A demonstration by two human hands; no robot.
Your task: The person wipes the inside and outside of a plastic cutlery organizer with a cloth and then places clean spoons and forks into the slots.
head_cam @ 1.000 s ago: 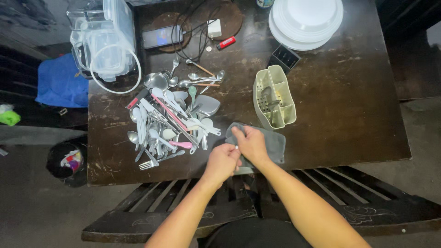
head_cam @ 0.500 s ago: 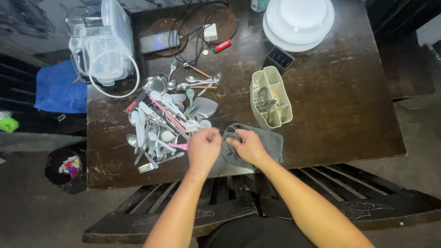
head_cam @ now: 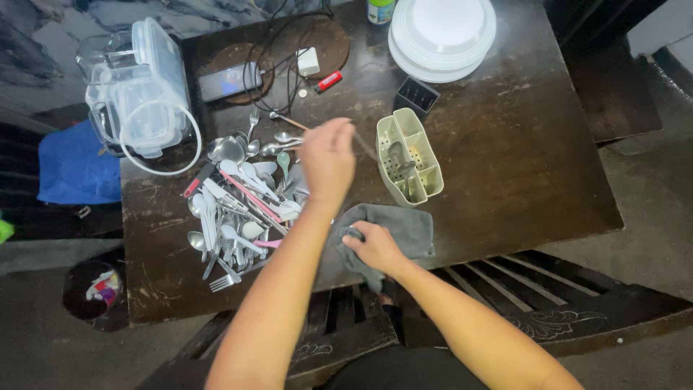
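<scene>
My left hand (head_cam: 328, 162) is raised over the dark wooden table (head_cam: 520, 166), shut on a thin metal utensil (head_cam: 364, 146) whose tip points at the beige cutlery caddy (head_cam: 426, 155). The caddy holds a few utensils in its compartments. My right hand (head_cam: 372, 247) rests at the table's near edge, gripping a grey cloth (head_cam: 408, 225). Left of my left arm, a heap of loose spoons, forks and knives (head_cam: 238, 195) is spread over the table.
A stack of white plates (head_cam: 440, 32) stands at the far edge, a small black box (head_cam: 417, 94) before it. Clear plastic containers (head_cam: 137, 94), a phone (head_cam: 229, 79), cables and a red lighter (head_cam: 328, 81) lie far left. A bin (head_cam: 90, 289) stands on the floor.
My left hand has lifted away from the cloth and moved up and right toward the caddy, carrying the utensil. My right hand stays on the cloth.
</scene>
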